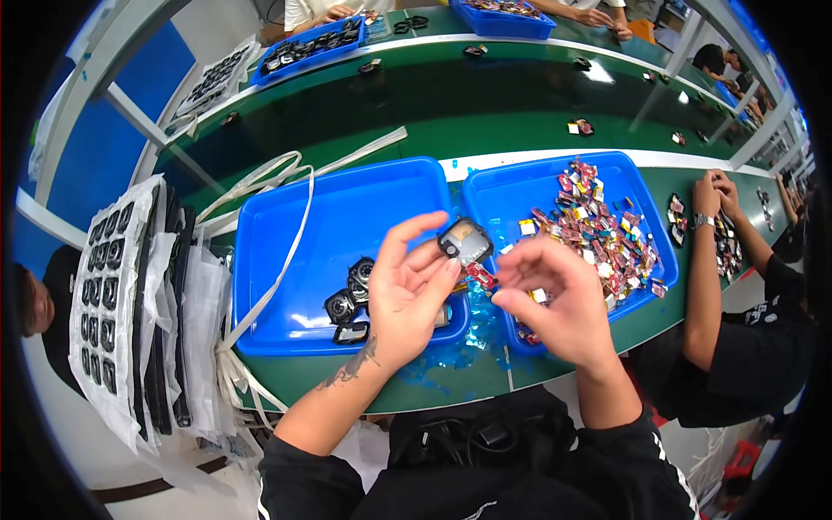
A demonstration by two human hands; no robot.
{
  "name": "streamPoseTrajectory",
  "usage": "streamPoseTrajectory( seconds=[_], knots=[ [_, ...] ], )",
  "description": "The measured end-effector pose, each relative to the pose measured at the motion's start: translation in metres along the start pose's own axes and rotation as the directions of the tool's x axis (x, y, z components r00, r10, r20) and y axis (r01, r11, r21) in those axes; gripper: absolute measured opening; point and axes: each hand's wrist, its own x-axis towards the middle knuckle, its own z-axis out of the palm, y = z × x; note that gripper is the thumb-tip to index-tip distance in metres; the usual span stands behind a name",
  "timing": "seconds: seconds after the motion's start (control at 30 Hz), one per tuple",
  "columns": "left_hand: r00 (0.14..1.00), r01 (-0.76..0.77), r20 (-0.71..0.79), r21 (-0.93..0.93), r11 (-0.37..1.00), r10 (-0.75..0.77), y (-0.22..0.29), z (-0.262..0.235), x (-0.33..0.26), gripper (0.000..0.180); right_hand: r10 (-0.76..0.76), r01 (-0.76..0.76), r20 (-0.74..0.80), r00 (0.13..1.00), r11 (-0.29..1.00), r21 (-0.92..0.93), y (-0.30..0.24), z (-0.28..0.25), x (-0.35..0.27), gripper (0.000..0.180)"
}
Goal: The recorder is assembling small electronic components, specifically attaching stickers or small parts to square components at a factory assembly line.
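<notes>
My left hand [414,290] is raised between two blue trays, its thumb and fingers closed on a black watch case [465,241] with a pale, glassy middle. Just below the case is a small red electronic part [479,276]. The curled fingertips of my right hand [555,290] meet that red part's right end; whether it is joined to the case cannot be made out. Under my left hand, several black watch cases [341,306] lie in the left blue tray [295,208]. The right blue tray [494,186] holds a heap of small red, white and yellow parts [598,230].
Stacked sheets of black watch cases [104,286] stand at the left. A white strap [303,217] crosses the left tray. Blue film scraps [481,325] lie between the trays. Beyond runs a green belt [329,121] carrying scattered parts. A co-worker's hands [715,192] are at the right.
</notes>
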Motion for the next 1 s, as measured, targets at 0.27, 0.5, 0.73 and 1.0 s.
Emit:
streamPoseTrajectory(
  seconds=[0.27,0.5,0.73,1.0],
  knots=[
    [0.955,-0.289,0.244,0.628,0.723,0.17,0.008,-0.003,0.002,0.027,0.078,-0.076,0.0,0.997,0.979,0.191,0.004,0.0,-0.001,0.008],
    [0.955,-0.253,0.289,0.674,0.694,0.067,0.012,-0.004,0.001,0.015,-0.122,0.122,0.009,0.992,0.992,0.01,0.009,-0.001,-0.001,0.005],
    [0.958,0.179,0.179,0.235,0.955,-0.223,0.0,-0.004,-0.001,0.023,-0.089,0.091,-0.083,0.993,0.996,0.022,0.015,0.009,-0.007,0.025],
    [0.977,0.142,0.123,0.23,0.963,-0.173,-0.004,0.0,-0.004,0.033,-0.128,0.112,-0.267,0.955,0.991,-0.075,0.024,0.019,-0.005,0.024]
  ],
)
